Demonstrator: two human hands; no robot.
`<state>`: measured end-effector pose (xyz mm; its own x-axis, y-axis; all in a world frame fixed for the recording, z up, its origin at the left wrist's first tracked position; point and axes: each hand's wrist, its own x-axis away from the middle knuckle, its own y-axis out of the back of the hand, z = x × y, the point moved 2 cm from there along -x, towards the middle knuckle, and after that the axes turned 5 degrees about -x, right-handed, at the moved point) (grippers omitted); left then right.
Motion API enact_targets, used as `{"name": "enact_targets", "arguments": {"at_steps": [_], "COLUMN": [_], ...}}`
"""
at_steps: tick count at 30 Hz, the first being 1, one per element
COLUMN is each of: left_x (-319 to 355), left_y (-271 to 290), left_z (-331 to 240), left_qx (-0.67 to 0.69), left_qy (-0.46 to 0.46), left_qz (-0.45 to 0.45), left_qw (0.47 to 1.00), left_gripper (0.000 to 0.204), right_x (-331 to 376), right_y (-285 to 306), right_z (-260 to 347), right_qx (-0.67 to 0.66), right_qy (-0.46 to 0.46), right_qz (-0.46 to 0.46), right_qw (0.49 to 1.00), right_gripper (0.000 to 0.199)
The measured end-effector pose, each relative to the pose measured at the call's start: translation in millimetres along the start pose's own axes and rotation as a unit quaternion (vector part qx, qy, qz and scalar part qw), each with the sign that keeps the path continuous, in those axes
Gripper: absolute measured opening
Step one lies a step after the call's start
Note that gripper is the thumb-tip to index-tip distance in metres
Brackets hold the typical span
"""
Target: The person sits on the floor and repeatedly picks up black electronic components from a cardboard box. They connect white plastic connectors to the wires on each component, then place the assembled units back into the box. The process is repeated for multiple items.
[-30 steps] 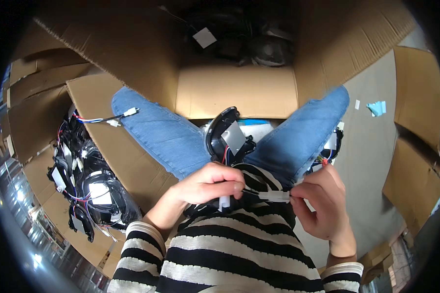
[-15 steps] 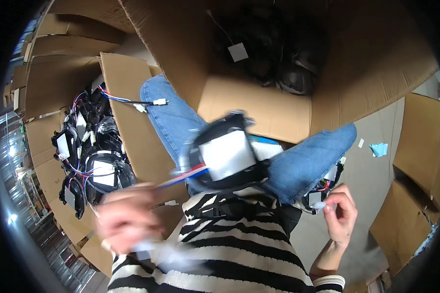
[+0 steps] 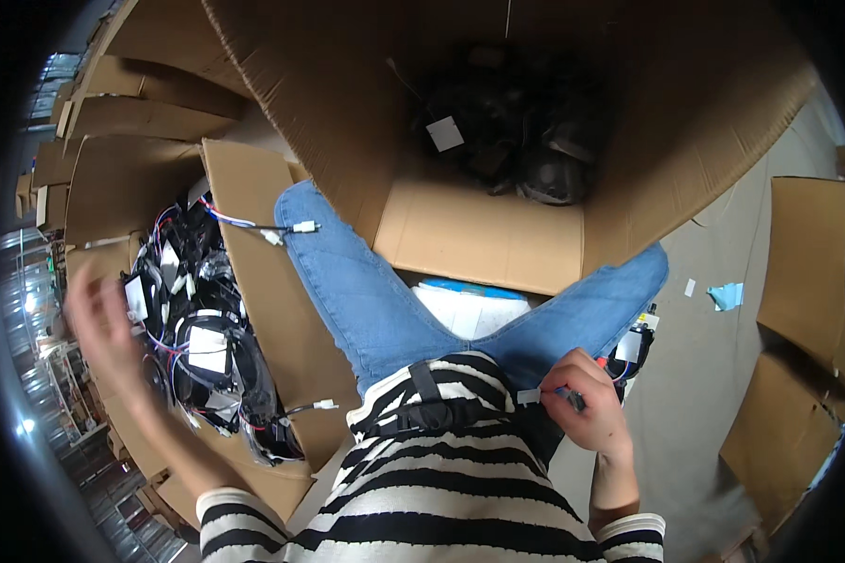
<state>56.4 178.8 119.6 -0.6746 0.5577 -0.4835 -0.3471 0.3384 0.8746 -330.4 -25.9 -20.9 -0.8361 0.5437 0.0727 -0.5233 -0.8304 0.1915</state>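
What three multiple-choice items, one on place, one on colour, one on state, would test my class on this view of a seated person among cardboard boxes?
1. Where does the pile of bundled cables lie?
A. in the open box at the person's left
B. on the lap
C. by the right wall

2. What colour are the trousers?
A. black
B. blue
C. green

3. What is the right hand doing?
A. lying flat and open
B. pinching a small white connector
C. gripping a box flap

Answers: A, the bundles fill the left box; B, denim blue; B, fingers close on the connector.

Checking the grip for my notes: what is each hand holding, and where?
Right hand pinches a small white tag by its end. Left hand is blurred, apparently empty.
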Motion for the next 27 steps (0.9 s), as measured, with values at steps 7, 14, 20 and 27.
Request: {"name": "enact_targets", "arguments": {"at_steps": [7,14,20,27], "left_x": [6.0,13.3,16.5,25.0], "left_y": [-312.3,-496.7,-559.1,-575.9], "left_z": [-239.9,-266.8,-264.9,-256.1], "left_qx": [0.438,0.412,0.384,0.344], "left_qy": [0.105,0.246,0.214,0.107], "left_qz": [0.459,0.501,0.498,0.407], "left_qw": [0.766,0.720,0.747,0.840], "left_gripper": [0.030,0.020,0.019,0.019], "right_x": [5.9,-8.7,-35.7,-45.9], "right_y": [27.3,28.0,30.9,28.0], "right_z": [-16.2,-38.0,-57.0,-49.3], "right_qx": [-0.027,-0.094,-0.096,-0.107], "right_qy": [-0.102,-0.257,-0.290,-0.257], "right_qz": [-0.075,-0.084,-0.062,-0.060], "right_qw": [0.992,0.958,0.950,0.959], "right_gripper": [0.017,0.013,0.009,0.011]}}
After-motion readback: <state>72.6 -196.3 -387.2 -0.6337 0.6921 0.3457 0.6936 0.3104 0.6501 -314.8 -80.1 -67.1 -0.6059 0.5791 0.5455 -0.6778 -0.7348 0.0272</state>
